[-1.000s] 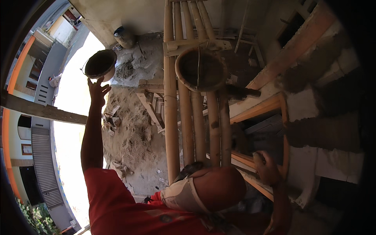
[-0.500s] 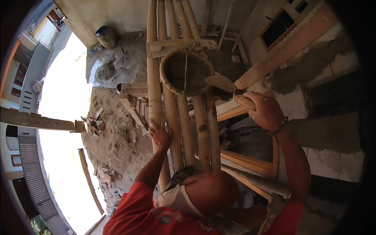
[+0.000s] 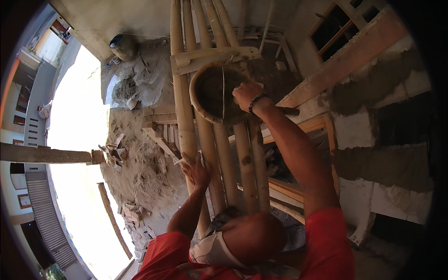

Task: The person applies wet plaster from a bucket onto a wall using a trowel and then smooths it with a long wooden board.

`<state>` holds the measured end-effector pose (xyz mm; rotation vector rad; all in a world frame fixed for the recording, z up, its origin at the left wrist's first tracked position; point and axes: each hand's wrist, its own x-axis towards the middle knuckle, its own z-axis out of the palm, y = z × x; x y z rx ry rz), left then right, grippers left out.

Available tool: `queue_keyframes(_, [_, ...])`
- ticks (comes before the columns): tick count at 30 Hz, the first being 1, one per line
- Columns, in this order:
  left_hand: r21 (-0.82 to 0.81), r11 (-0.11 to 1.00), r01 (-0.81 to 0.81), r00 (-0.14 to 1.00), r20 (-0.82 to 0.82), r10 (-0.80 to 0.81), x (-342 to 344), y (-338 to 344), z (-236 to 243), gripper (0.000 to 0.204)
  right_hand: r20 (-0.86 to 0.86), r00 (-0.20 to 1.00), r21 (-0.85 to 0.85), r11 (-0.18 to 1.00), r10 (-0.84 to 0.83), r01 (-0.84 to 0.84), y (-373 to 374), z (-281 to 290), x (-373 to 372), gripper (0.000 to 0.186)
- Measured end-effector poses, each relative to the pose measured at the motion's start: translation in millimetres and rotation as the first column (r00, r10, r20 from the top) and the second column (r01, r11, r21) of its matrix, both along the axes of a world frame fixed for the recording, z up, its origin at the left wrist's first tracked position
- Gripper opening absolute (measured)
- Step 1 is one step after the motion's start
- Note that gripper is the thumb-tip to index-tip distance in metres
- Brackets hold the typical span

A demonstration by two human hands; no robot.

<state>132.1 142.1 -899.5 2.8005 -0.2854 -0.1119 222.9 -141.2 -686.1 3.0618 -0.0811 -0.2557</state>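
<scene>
My right hand [image 3: 249, 96] is closed over the right rim of a round bucket [image 3: 199, 110] with grey mortar inside and a thin handle across its top. It grips a trowel, whose blade is hidden from sight now. The bucket sits on a row of bamboo poles [image 3: 219, 161]. Lower down, my left hand [image 3: 197, 173] rests on the leftmost pole, its fingers curled over the edge and its thumb pointing up along it.
A wooden crosspiece [image 3: 214, 57] spans the poles behind the bucket. At right are a slanting beam [image 3: 345, 58], a wooden frame [image 3: 330, 140] and a block wall [image 3: 354, 128] with mortar patches. Below left lies a sand heap [image 3: 144, 154]; a barrel [image 3: 123, 46] stands farther back.
My right hand has moved left from beside the bucket to its rim, and the trowel blade has gone out of sight. My left hand stays on the pole; the view has shifted slightly.
</scene>
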Motion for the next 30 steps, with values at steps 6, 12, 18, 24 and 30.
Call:
queue_keyframes(6, [-0.006,1.0,0.022,0.999,-0.037,-0.022,0.0,1.3,-2.2,0.046,-0.121,0.981,0.008,0.988,-0.15,0.152,-18.7,21.9,11.1,0.013])
queue_keyframes(12, [-0.02,0.999,0.032,0.999,0.002,-0.032,0.5,1.5,-14.6,0.047,0.192,0.978,-0.147,0.988,0.083,-0.055,-45.9,103.2,13.7,0.018])
queue_keyframes(18, [0.052,0.998,0.027,0.991,-0.135,-0.019,-3.2,-6.0,-7.1,0.045,0.155,0.985,-0.115,0.988,-0.082,0.1,-24.0,50.6,24.8,0.024])
queue_keyframes(24, [0.111,0.99,0.085,0.996,0.005,-0.086,-6.0,-3.1,-8.5,0.049,0.484,0.874,-0.264,0.944,-0.048,0.198,-8.1,-1.9,-15.0,0.023])
queue_keyframes(30, [0.165,0.983,0.074,0.997,-0.006,-0.074,-6.7,-2.5,-14.7,0.052,0.431,0.889,0.263,0.964,-0.153,0.038,27.9,18.5,-178.2,0.027])
